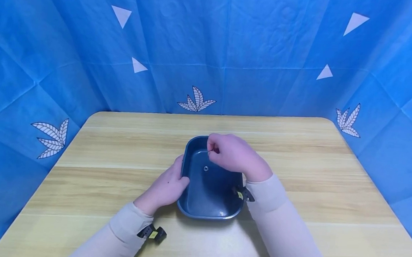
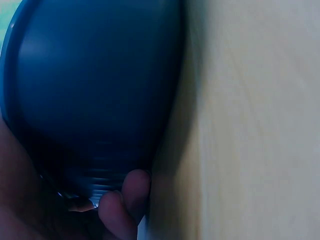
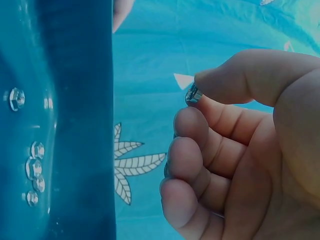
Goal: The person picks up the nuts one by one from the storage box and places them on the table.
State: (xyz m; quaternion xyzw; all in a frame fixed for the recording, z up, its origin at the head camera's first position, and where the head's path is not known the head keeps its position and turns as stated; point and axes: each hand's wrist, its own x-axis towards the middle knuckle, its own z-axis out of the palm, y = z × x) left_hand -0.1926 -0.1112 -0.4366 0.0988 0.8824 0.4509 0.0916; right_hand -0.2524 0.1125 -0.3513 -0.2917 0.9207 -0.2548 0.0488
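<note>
L hand (image 1: 167,185): gripped blue tray (image 1: 206,194) by left wall, thumb over rim.
R hand (image 1: 234,154): pinched metal nut (image 3: 193,94) btwn thumb & index, near tray's far R side.
Loose nuts (image 3: 33,169): lay in tray.
Nut risk: fingertip-only hold; slip could've sent it onto table (image 1: 331,185).
Tray risk: L tug prob. would've tilted it, sliding loose nuts.
</note>
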